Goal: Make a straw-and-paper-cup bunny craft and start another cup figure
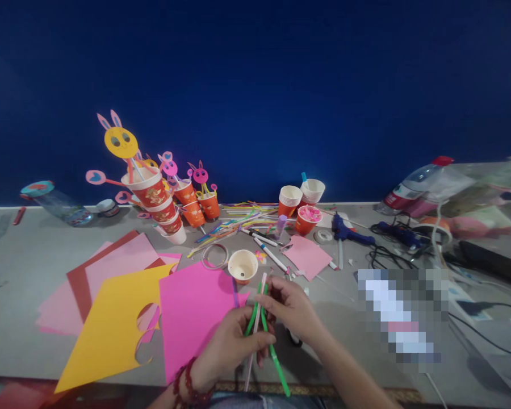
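Observation:
My left hand (238, 338), with a red beaded bracelet at the wrist, pinches green straws (276, 366) and a pale straw (250, 363) near the table's front edge. Higher up on the same bundle, my right hand (287, 304) has its thumb and fingers closed round the upper part of the green straws and the pale one. The green straws spread apart downward on both sides of the pale straw. Just beyond my hands stands a paper cup (243, 267) with a small dark hole in its bottom. Pink paper (196, 307) lies beside my left hand.
Yellow paper (111, 324) with cut-outs lies left. Stacked red cups (153, 196) with paper rabbit figures stand behind. Loose straws (234, 224), markers (270, 254) and a tape roll (215, 257) lie mid-table. A blue glue gun (351, 232), cables and a blurred-out rectangle are right.

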Action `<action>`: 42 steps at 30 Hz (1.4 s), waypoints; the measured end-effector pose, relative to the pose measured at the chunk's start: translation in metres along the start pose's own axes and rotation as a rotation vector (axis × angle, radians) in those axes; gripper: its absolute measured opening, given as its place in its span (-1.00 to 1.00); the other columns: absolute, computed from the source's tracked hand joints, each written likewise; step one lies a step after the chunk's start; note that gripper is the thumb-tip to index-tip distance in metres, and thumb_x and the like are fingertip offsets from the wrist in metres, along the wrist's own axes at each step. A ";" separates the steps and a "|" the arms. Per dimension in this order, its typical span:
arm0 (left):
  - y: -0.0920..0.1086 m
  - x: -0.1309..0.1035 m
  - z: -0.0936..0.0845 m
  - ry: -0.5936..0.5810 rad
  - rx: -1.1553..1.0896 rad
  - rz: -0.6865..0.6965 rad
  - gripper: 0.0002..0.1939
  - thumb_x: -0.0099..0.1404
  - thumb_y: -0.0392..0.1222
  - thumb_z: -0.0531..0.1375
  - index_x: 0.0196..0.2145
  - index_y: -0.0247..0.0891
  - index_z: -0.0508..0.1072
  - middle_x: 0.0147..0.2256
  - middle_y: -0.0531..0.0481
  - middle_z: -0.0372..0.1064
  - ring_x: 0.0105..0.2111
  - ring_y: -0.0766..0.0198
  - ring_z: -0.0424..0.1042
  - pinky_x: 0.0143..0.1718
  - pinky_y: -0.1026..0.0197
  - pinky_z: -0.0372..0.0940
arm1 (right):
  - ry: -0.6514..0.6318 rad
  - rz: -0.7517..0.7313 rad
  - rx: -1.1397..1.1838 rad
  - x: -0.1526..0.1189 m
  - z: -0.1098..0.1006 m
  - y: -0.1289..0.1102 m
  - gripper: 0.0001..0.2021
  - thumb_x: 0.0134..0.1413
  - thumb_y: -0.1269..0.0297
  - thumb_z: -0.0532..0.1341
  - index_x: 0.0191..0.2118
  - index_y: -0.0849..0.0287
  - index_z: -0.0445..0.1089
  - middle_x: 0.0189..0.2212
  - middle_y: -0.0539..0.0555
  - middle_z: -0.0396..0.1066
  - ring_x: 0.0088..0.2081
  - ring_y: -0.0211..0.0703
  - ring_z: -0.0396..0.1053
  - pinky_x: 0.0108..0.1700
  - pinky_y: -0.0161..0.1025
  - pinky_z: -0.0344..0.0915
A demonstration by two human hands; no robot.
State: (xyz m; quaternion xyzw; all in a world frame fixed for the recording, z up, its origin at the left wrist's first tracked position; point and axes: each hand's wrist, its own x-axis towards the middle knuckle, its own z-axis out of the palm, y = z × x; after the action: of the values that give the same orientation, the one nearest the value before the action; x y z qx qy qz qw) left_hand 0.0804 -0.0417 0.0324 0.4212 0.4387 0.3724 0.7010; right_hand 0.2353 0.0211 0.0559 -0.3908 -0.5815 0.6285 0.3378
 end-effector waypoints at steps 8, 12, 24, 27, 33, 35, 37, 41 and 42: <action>-0.002 -0.002 -0.002 -0.079 -0.036 -0.034 -0.61 0.16 0.08 0.39 -0.35 -0.29 0.41 -0.53 0.02 0.49 -0.59 0.30 0.48 -0.50 0.31 0.33 | -0.035 -0.004 0.017 0.001 -0.001 0.000 -0.50 0.02 -0.26 0.32 -0.41 0.11 0.28 -0.58 -0.13 0.20 -0.58 -0.30 0.27 -0.54 -0.35 0.27; 0.000 -0.002 0.002 -0.071 -0.063 -0.006 -0.57 0.11 0.08 0.42 -0.32 -0.28 0.37 -0.52 0.05 0.45 -0.56 0.30 0.47 -0.47 0.29 0.34 | -0.023 -0.002 0.003 0.001 -0.001 -0.002 -0.51 0.03 -0.26 0.33 -0.41 0.12 0.29 -0.58 -0.13 0.21 -0.58 -0.29 0.27 -0.54 -0.34 0.27; -0.006 -0.004 -0.003 -0.128 -0.026 -0.064 -0.59 0.14 0.08 0.41 -0.29 -0.29 0.43 -0.53 0.07 0.42 -0.58 0.36 0.40 -0.49 0.31 0.30 | -0.032 -0.044 -0.041 0.002 0.000 -0.003 -0.54 0.07 -0.21 0.33 -0.41 0.12 0.31 -0.58 -0.12 0.22 -0.57 -0.29 0.27 -0.53 -0.34 0.26; -0.004 -0.007 -0.003 -0.142 -0.008 -0.066 -0.61 0.16 0.08 0.39 -0.29 -0.30 0.46 -0.50 0.05 0.43 -0.54 0.33 0.41 -0.44 0.28 0.32 | -0.041 -0.018 -0.019 0.002 0.001 -0.003 -0.53 0.05 -0.22 0.34 -0.39 0.12 0.32 -0.57 -0.12 0.22 -0.57 -0.29 0.28 -0.52 -0.34 0.28; 0.001 -0.017 -0.012 -0.109 0.035 0.084 -0.54 0.17 -0.02 0.42 -0.04 -0.26 0.47 -0.19 -0.08 0.50 -0.21 0.17 0.46 -0.17 0.21 0.33 | -0.001 -0.019 -0.008 0.001 -0.004 -0.009 -0.53 0.05 -0.23 0.32 -0.39 0.12 0.32 -0.60 -0.14 0.23 -0.62 -0.31 0.26 -0.56 -0.36 0.26; 0.001 -0.020 -0.017 -0.051 0.032 0.113 -0.62 0.23 -0.01 0.37 -0.07 -0.25 0.48 -0.20 -0.06 0.48 -0.21 0.19 0.45 -0.16 0.21 0.32 | 0.017 -0.032 -0.027 0.000 -0.007 -0.009 -0.52 0.04 -0.24 0.32 -0.40 0.12 0.30 -0.60 -0.13 0.23 -0.62 -0.31 0.27 -0.56 -0.36 0.27; 0.001 -0.022 -0.020 0.033 0.101 0.126 -0.73 0.29 -0.02 0.31 -0.19 -0.26 0.51 -0.29 -0.02 0.46 -0.29 0.23 0.43 -0.23 0.25 0.30 | 0.030 -0.036 -0.048 0.000 -0.009 -0.009 -0.52 0.05 -0.24 0.31 -0.41 0.12 0.29 -0.61 -0.13 0.23 -0.62 -0.31 0.28 -0.56 -0.36 0.27; 0.003 -0.022 -0.021 0.116 0.337 0.145 -0.76 0.33 -0.04 0.26 -0.26 -0.28 0.57 -0.37 -0.02 0.49 -0.34 0.22 0.40 -0.31 0.29 0.25 | 0.032 -0.063 -0.060 -0.001 -0.011 -0.008 -0.54 0.10 -0.22 0.29 -0.40 0.12 0.29 -0.60 -0.12 0.25 -0.61 -0.30 0.29 -0.54 -0.36 0.27; 0.003 -0.022 -0.021 0.122 0.362 0.146 -0.75 0.33 -0.03 0.25 -0.28 -0.28 0.58 -0.39 -0.02 0.49 -0.35 0.22 0.40 -0.33 0.30 0.24 | 0.032 -0.067 -0.058 -0.001 -0.012 -0.008 -0.54 0.11 -0.21 0.29 -0.40 0.12 0.29 -0.60 -0.12 0.25 -0.60 -0.30 0.29 -0.53 -0.36 0.27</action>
State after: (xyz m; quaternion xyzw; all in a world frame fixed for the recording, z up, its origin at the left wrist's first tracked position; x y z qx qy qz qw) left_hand 0.0535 -0.0544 0.0362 0.5478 0.5085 0.3618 0.5572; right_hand 0.2459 0.0262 0.0638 -0.3905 -0.6068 0.5935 0.3565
